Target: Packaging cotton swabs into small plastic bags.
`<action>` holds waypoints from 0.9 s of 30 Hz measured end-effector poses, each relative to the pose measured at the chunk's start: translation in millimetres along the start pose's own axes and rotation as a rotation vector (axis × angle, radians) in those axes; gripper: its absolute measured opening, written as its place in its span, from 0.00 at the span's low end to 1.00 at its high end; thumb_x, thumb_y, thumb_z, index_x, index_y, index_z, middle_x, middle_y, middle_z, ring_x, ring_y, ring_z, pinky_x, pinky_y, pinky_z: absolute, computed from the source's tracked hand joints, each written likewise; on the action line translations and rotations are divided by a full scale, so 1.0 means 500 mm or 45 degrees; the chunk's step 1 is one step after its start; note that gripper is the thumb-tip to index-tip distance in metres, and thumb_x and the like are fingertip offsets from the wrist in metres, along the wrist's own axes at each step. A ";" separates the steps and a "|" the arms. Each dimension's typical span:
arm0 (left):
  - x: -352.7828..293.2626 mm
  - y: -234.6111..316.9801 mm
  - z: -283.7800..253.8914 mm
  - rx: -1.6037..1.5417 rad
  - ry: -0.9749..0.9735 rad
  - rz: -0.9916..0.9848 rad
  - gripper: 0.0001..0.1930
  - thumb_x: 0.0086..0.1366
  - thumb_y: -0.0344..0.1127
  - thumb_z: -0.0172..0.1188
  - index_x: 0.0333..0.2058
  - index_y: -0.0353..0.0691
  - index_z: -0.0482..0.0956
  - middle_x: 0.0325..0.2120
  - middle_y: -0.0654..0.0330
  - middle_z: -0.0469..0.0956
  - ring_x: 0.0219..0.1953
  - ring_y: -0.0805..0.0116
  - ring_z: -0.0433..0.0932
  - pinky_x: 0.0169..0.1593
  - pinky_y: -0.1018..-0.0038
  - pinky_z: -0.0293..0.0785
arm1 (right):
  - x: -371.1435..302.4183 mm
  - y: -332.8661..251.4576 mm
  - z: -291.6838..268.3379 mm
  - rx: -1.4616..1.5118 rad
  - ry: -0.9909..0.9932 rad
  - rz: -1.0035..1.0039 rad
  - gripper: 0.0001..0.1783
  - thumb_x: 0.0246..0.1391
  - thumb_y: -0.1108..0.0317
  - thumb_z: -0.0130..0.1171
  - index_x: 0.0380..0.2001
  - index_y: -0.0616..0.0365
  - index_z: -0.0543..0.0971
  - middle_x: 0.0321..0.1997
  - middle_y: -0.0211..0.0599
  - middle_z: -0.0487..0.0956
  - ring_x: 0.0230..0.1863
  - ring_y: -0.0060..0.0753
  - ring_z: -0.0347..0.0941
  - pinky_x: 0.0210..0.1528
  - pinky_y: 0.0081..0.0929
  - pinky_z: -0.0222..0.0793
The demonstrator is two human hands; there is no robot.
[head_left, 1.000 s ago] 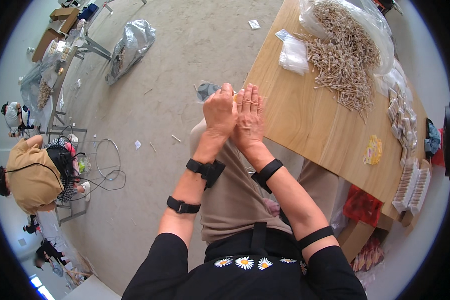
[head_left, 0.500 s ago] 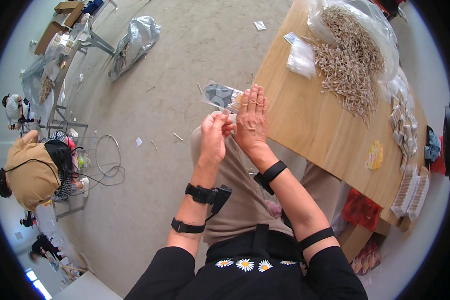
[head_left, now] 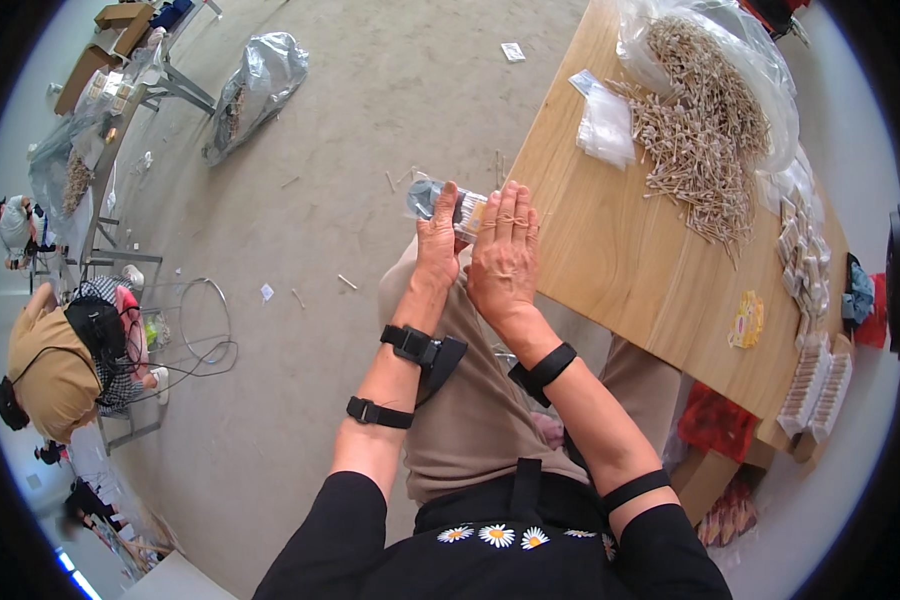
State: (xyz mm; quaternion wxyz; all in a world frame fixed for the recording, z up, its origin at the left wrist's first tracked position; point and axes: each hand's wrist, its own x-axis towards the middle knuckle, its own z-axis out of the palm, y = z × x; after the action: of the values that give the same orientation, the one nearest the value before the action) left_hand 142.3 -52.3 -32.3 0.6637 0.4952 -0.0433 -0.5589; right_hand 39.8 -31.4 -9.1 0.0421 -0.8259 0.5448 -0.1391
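Note:
A small clear packet of cotton swabs [head_left: 469, 212], with a grey patterned end, is held over my lap beside the table's near corner. My left hand [head_left: 438, 245] is closed on it, the thumb lying across its top and the other fingers mostly hidden. My right hand [head_left: 503, 255] lies with straight fingers, side by side, against the packet's right end and covers part of it. The right thumb is out of sight.
On the wooden table [head_left: 590, 260] are a heap of loose swabs [head_left: 700, 140], clear bags [head_left: 605, 125], a yellow packet [head_left: 746, 320] and rows of filled packs [head_left: 805, 385]. A filled plastic bag [head_left: 260, 90] stands on the floor. Another person [head_left: 55, 365] sits at left.
My left thumb and fingers have moved from a pinch at the packet's near edge to a grip across it. The packet has turned slightly; my right hand stays nearly in place.

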 end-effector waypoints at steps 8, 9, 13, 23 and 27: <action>0.011 -0.018 -0.013 -0.030 -0.169 0.086 0.13 0.65 0.46 0.68 0.37 0.45 0.78 0.32 0.70 0.78 0.33 0.79 0.76 0.34 0.76 0.74 | 0.021 -0.025 0.027 -0.060 0.064 -0.005 0.37 0.58 0.66 0.52 0.67 0.74 0.58 0.75 0.63 0.51 0.79 0.58 0.41 0.78 0.48 0.37; 0.011 -0.021 -0.012 -0.011 -0.172 0.157 0.12 0.65 0.45 0.68 0.37 0.45 0.78 0.32 0.70 0.78 0.32 0.80 0.76 0.33 0.76 0.73 | 0.020 -0.025 0.027 -0.067 0.077 -0.005 0.36 0.58 0.66 0.51 0.67 0.74 0.58 0.75 0.63 0.51 0.78 0.59 0.41 0.78 0.48 0.37; 0.015 -0.019 -0.018 0.052 -0.171 0.180 0.11 0.66 0.44 0.67 0.36 0.45 0.78 0.31 0.71 0.77 0.32 0.81 0.76 0.33 0.77 0.74 | 0.017 -0.010 0.014 -0.016 0.084 -0.038 0.44 0.53 0.64 0.60 0.68 0.74 0.56 0.75 0.62 0.51 0.79 0.59 0.40 0.78 0.50 0.36; -0.002 -0.009 0.001 0.055 -0.117 0.186 0.12 0.65 0.45 0.67 0.37 0.45 0.78 0.30 0.70 0.77 0.30 0.80 0.77 0.32 0.77 0.78 | -0.024 -0.004 -0.039 0.068 -0.093 0.238 0.65 0.35 0.53 0.77 0.70 0.73 0.52 0.77 0.59 0.47 0.80 0.56 0.34 0.77 0.56 0.29; -0.003 -0.009 -0.003 0.073 -0.123 0.187 0.13 0.65 0.45 0.67 0.37 0.44 0.78 0.30 0.70 0.77 0.30 0.79 0.78 0.32 0.77 0.79 | -0.019 -0.013 -0.034 0.035 -0.107 0.251 0.65 0.36 0.52 0.76 0.70 0.74 0.52 0.77 0.59 0.47 0.80 0.56 0.34 0.77 0.57 0.29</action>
State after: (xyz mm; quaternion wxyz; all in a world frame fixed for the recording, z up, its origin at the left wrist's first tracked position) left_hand 139.5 -49.7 -35.1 0.6856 0.4820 -0.1272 -0.5305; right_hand 37.4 -18.9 6.7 0.0897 -0.7726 0.6193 -0.1070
